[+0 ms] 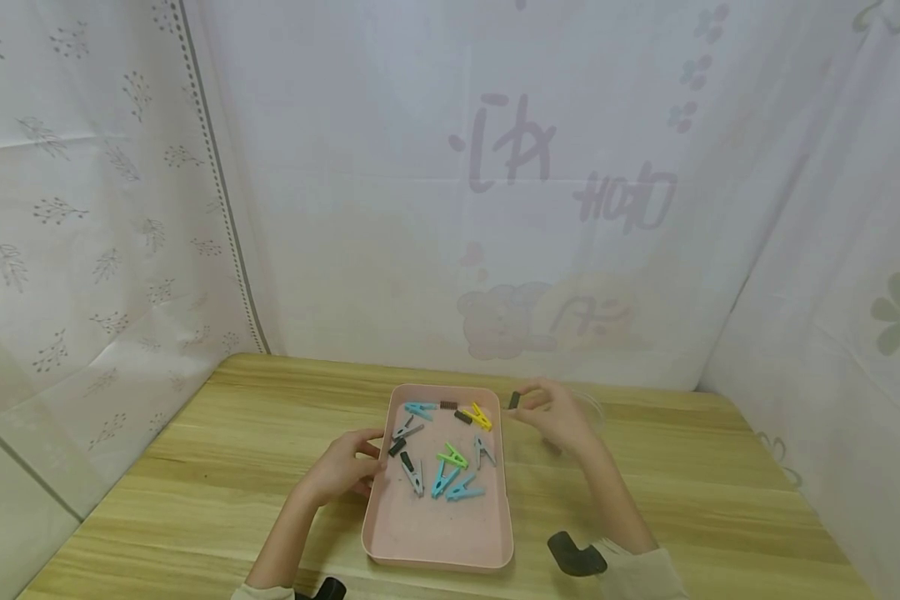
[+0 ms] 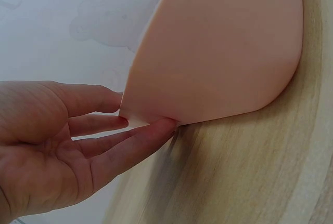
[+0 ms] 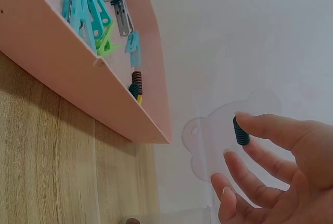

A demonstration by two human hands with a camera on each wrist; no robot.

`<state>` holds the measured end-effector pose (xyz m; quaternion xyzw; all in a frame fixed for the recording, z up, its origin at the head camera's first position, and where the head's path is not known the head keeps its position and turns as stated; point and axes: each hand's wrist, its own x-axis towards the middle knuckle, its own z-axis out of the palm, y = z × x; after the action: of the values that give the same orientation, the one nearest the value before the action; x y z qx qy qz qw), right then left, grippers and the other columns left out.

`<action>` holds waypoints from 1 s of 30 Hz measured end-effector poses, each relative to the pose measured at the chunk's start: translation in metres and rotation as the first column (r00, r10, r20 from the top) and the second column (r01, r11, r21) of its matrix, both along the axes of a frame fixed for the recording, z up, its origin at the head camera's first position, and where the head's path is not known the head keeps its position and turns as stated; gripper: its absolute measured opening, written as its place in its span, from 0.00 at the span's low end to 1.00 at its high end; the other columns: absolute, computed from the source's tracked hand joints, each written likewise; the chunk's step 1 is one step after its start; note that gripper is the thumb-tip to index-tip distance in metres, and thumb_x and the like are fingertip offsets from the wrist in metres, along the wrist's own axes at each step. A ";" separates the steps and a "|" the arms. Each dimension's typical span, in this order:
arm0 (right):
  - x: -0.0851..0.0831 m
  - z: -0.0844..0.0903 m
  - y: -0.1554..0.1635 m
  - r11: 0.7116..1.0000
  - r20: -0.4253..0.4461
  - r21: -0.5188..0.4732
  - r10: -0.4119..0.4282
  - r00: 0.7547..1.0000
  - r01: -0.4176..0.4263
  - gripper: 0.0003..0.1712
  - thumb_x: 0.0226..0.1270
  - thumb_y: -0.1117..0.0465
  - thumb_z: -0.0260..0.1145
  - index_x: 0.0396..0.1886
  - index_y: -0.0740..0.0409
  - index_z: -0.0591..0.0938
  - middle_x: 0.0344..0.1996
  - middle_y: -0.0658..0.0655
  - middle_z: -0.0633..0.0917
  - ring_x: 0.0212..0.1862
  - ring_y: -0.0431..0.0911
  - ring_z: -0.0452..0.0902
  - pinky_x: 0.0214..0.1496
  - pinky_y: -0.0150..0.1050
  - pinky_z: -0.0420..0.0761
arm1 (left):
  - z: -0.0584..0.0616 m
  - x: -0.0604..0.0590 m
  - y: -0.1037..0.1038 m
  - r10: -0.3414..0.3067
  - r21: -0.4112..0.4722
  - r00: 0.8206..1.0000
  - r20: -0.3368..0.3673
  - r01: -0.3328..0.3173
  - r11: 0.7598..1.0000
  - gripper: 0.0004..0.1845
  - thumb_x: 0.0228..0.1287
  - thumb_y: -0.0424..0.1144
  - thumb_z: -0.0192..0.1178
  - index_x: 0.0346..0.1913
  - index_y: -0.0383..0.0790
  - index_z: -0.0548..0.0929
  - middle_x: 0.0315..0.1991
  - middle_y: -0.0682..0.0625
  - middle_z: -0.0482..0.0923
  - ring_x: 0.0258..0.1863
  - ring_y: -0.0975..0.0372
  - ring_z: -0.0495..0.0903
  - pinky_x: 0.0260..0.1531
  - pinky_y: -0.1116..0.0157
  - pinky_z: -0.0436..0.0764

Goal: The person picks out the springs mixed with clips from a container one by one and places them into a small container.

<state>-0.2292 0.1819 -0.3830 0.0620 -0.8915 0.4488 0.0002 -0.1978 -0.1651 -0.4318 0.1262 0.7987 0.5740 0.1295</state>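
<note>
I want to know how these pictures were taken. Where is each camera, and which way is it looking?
Head: up high, looking down at the pink tray, both hands and forearms showing.
Left wrist: low by the left hand, fingers touching the tray's outer wall.
Right wrist: low by the right hand, pinching a dark spring.
All three views show the tray.

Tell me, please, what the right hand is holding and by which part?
The right hand pinches a small dark ribbed piece at its upper end, fingers on top.
</note>
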 end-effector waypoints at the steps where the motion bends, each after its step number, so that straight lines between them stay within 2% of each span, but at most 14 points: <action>1: 0.001 0.000 0.000 1.000 0.001 -0.001 -0.005 1.000 0.005 0.25 0.70 0.58 0.74 0.62 0.65 0.80 0.52 0.71 0.85 0.56 0.64 0.82 0.54 0.61 0.85 | 0.000 0.000 0.000 0.000 0.000 1.000 0.000 0.000 1.000 0.33 0.71 0.25 0.59 0.74 0.15 0.61 0.55 0.22 0.76 0.38 0.46 0.88 0.33 0.50 0.91; 7: 0.003 0.003 0.003 1.000 0.004 0.021 -0.016 1.000 0.016 0.28 0.69 0.55 0.75 0.63 0.64 0.80 0.52 0.70 0.86 0.54 0.64 0.83 0.52 0.60 0.85 | 0.000 0.001 0.000 0.000 0.000 1.000 0.000 0.000 1.000 0.33 0.71 0.25 0.59 0.74 0.15 0.61 0.55 0.22 0.76 0.39 0.46 0.88 0.34 0.49 0.91; 22: 0.008 0.008 0.010 0.996 0.008 0.061 -0.060 0.998 0.060 0.29 0.70 0.53 0.74 0.64 0.62 0.81 0.52 0.68 0.87 0.56 0.64 0.83 0.53 0.59 0.86 | 0.000 0.000 -0.001 -0.010 0.007 1.000 -0.001 0.010 1.000 0.33 0.72 0.25 0.59 0.74 0.15 0.62 0.55 0.23 0.76 0.40 0.46 0.88 0.34 0.50 0.91; 30: 0.009 0.008 0.014 0.995 0.007 0.068 -0.070 0.998 0.069 0.28 0.70 0.54 0.74 0.64 0.63 0.81 0.52 0.68 0.88 0.56 0.64 0.83 0.55 0.63 0.84 | -0.001 0.000 -0.001 -0.011 0.007 1.000 -0.010 0.011 1.000 0.32 0.72 0.25 0.58 0.74 0.15 0.62 0.55 0.23 0.76 0.41 0.44 0.88 0.34 0.49 0.91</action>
<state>-0.2202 0.1959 -0.3748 0.0290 -0.9079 0.4181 0.0097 -0.1981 -0.1662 -0.4328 0.1338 0.7967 0.5753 0.1284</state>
